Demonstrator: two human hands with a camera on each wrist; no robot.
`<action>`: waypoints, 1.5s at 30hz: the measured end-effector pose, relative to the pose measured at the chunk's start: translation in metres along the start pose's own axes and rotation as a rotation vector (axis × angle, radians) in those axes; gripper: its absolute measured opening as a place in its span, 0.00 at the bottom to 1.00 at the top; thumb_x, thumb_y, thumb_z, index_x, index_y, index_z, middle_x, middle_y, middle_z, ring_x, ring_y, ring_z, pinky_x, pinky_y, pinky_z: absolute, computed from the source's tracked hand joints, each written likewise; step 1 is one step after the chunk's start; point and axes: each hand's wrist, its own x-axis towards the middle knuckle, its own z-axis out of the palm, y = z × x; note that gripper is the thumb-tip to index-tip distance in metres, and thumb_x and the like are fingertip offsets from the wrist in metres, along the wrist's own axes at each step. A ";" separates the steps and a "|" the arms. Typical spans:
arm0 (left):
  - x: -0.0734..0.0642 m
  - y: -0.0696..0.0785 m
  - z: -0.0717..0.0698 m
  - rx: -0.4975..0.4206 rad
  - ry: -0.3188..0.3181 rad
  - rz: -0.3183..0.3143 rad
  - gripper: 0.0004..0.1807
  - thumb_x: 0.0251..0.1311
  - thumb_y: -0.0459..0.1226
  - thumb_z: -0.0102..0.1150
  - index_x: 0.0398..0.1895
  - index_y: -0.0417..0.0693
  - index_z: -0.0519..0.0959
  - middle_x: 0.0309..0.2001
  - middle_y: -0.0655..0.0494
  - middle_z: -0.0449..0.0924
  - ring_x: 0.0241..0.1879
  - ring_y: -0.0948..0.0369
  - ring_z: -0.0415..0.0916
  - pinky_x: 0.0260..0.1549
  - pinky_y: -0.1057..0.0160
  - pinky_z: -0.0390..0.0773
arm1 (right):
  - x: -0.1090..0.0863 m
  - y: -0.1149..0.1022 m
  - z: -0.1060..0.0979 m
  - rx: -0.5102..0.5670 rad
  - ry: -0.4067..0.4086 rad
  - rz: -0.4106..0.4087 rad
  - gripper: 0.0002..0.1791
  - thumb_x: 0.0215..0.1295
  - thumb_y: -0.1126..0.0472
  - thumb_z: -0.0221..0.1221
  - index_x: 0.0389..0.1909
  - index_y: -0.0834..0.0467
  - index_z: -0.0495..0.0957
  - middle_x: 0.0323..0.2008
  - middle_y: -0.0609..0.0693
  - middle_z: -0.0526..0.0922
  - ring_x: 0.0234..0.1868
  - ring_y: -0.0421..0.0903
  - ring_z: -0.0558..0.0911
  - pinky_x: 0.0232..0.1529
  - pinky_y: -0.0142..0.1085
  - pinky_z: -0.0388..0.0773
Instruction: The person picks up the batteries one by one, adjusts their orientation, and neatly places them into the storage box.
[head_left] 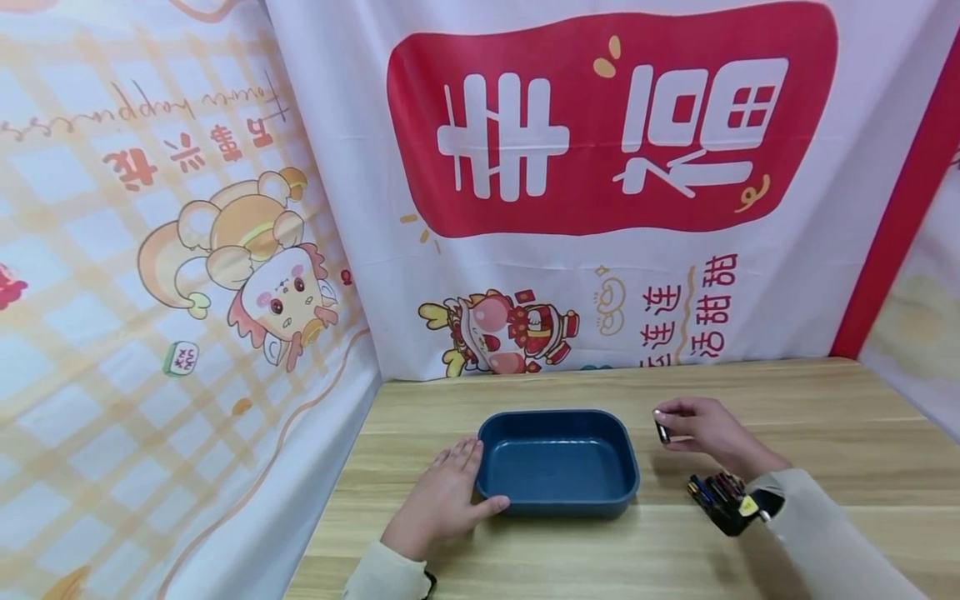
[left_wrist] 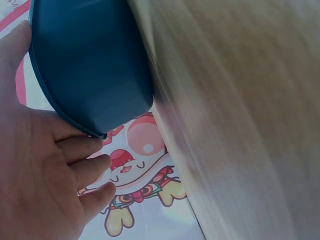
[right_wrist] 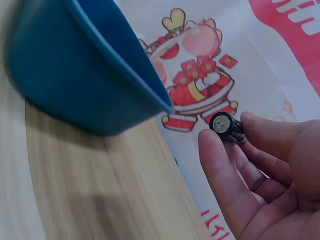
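A dark blue rectangular basin (head_left: pixel 557 467) with rounded corners sits on the wooden table. My left hand (head_left: pixel 444 492) rests against its left end, fingers extended along the side and thumb at the near corner. In the left wrist view, the basin wall (left_wrist: pixel 90 65) fits between the thumb and index finger of that hand. To the right of the basin, my right hand (head_left: pixel 701 429) pinches a small battery (right_wrist: pixel 227 126) between thumb and index finger. The battery is a dark cylinder, its round metal end facing the right wrist camera. It is held above the table, apart from the basin.
A black holder (head_left: pixel 726 518) with several small coloured cylinders lies below my right wrist, partly overlapped by the sleeve. Printed cloth (head_left: pixel 480 275) hangs at the table's back edge, and another printed cloth (head_left: pixel 172 333) hangs along the left side.
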 end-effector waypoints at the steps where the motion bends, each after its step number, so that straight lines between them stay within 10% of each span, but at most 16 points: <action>1: 0.000 0.000 0.000 0.001 0.001 0.002 0.56 0.58 0.74 0.38 0.74 0.39 0.56 0.74 0.45 0.54 0.73 0.51 0.49 0.68 0.45 0.52 | 0.002 -0.001 0.002 0.000 -0.004 -0.004 0.24 0.70 0.57 0.58 0.56 0.73 0.70 0.44 0.59 0.77 0.43 0.49 0.79 0.45 0.44 0.82; 45: 0.000 0.004 -0.002 0.022 -0.027 -0.027 0.56 0.57 0.75 0.36 0.76 0.41 0.54 0.75 0.47 0.51 0.74 0.52 0.45 0.68 0.45 0.51 | 0.047 -0.015 0.104 -0.033 -0.116 -0.002 0.14 0.68 0.63 0.60 0.47 0.68 0.77 0.38 0.59 0.78 0.37 0.50 0.81 0.38 0.45 0.84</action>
